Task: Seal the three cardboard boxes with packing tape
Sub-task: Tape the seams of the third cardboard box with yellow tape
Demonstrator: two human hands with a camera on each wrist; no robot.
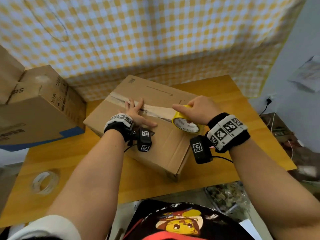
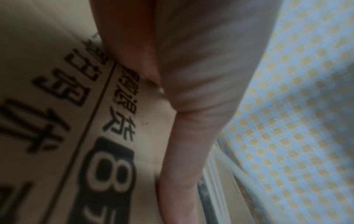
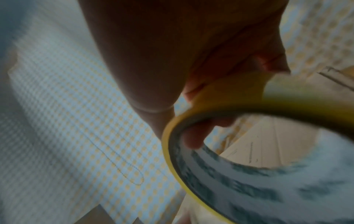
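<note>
Tape (image 1: 156, 111) runs along the seam of the flat box (image 1: 166, 144) on my surface (image 1: 216, 94), from the far left end to the yellow roll (image 1: 186, 122) near the right. I judge the film thin, limp and sticky: it will wrinkle or fold onto itself if slack, so I hold the roll by its stiff core and rim and keep the strip taut. The box looks light, its flaps springy, so it needs pinning. My left hand (image 1: 136, 112) lies flat on the seam, fingers spread, thumb out toward me, pressing the laid strip down. My right hand (image 1: 195, 108) curls over the roll's top, a finger hooked inside the core, wrist raised above the lid.
</note>
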